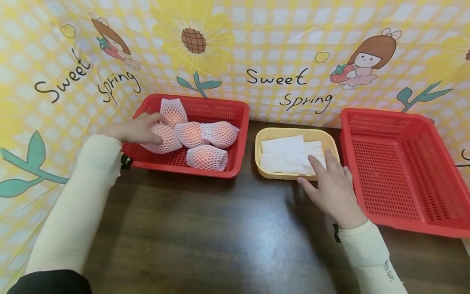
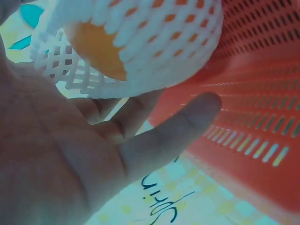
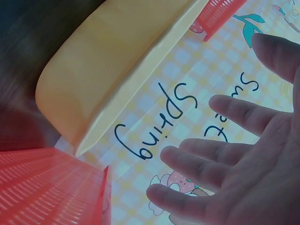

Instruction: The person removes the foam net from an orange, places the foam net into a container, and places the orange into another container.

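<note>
In the head view, my left hand (image 1: 137,130) reaches over the left side of a red basket (image 1: 240,134). Its spread fingers lie over a round orange fruit (image 1: 167,142) in a white foam net. The left wrist view has that netted fruit (image 2: 164,51) close against the palm, with the fingers nearly straight. Several more netted fruits (image 1: 192,134) lie in the same basket. My right hand (image 1: 332,188) hovers with fingers extended at the near right of a yellow basket (image 1: 258,153). Flat white foam nets (image 1: 282,146) are stacked in it.
A second red basket (image 1: 385,163), with nothing inside, stands on the right. All three containers sit on a dark wooden table (image 1: 205,228). Behind them hangs a yellow checked cloth (image 1: 235,61) printed with flowers and lettering.
</note>
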`<state>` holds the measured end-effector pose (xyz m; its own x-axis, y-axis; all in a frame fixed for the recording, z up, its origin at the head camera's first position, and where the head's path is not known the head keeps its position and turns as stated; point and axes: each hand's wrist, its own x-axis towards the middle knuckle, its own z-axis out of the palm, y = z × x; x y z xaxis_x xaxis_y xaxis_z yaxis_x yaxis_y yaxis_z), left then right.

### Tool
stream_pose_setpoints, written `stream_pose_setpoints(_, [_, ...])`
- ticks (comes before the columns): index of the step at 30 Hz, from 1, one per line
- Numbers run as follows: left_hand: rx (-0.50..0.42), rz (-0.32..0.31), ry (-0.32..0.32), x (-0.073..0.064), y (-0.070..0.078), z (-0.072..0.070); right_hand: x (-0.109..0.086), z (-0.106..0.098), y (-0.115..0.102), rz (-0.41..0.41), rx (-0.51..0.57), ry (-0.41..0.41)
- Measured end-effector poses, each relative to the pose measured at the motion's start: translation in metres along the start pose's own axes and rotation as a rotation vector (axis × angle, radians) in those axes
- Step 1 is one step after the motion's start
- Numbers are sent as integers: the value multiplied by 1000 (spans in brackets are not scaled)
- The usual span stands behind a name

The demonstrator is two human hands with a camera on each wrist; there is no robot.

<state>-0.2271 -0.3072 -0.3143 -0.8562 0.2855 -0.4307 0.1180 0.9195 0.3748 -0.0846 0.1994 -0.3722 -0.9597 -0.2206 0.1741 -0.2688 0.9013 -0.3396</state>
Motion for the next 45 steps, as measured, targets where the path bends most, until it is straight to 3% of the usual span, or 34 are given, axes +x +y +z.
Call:
stream_pose_setpoints(6, [-74, 57, 31, -19, 12, -1, 1, -1, -6, -10, 28, 4])
stream_pose_setpoints(9, [-137, 125, 51, -33, 22, 1, 2, 0, -10, -16, 44, -3])
stream_pose_setpoints(15, [-239, 330, 99, -51, 44, 9, 8, 4, -23, -62, 90, -8])
stream_pose_setpoints(19, [-293, 478, 110, -52, 66, 21, 9, 4, -33, -163, 180, -23])
stream_pose_setpoints(24, [-334, 614, 86, -53, 100, 38, 13, 7, -47, -278, 324, -45])
stream_pose_setpoints(28, [-377, 695, 27, -52, 124, 51, 14, 12, -53, -370, 417, 12])
stream_pose_setpoints(32, [-420, 779, -26, -49, 139, 62, 13, 14, -58, -438, 539, 62])
stream_pose_setpoints(38, [-470, 852, -88, -38, 149, 73, 12, 12, -61, -438, 675, 62])
stream_pose_setpoints(45, [-469, 827, -117, -30, 156, 81, 10, 16, -60, -496, 968, 203])
